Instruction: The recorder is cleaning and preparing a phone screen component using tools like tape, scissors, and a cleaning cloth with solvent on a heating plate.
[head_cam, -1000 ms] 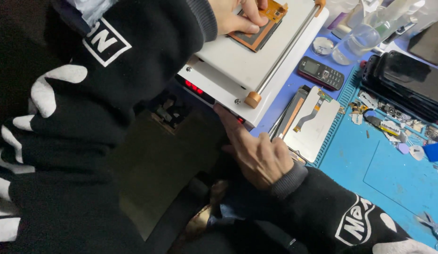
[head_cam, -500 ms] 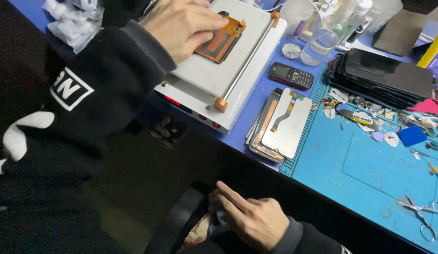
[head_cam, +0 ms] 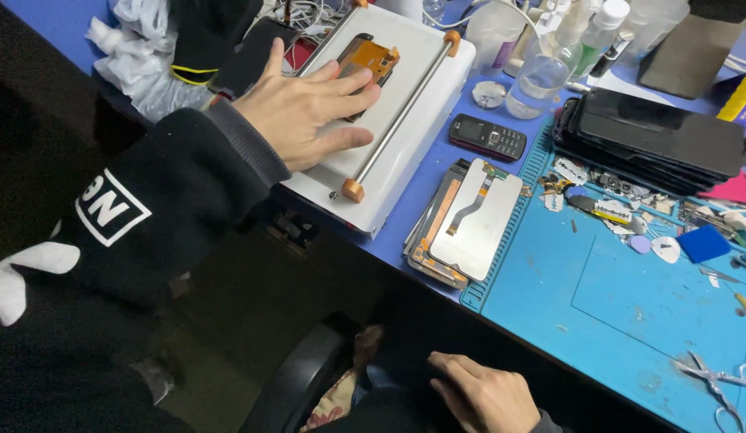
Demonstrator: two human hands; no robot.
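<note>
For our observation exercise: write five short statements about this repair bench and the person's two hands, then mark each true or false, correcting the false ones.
1. The left hand presses flat on the phone screen lying on the white plate machine. True.
2. The right hand holds the scissors. False: it rests low, off the bench; the scissors lie untouched on the blue mat.
3. A small dark keypad phone lies beside the machine. True.
4. The stack of screen panels stands upright. False: it lies flat.
5. A clear bottle stands behind the keypad phone. True.
</note>
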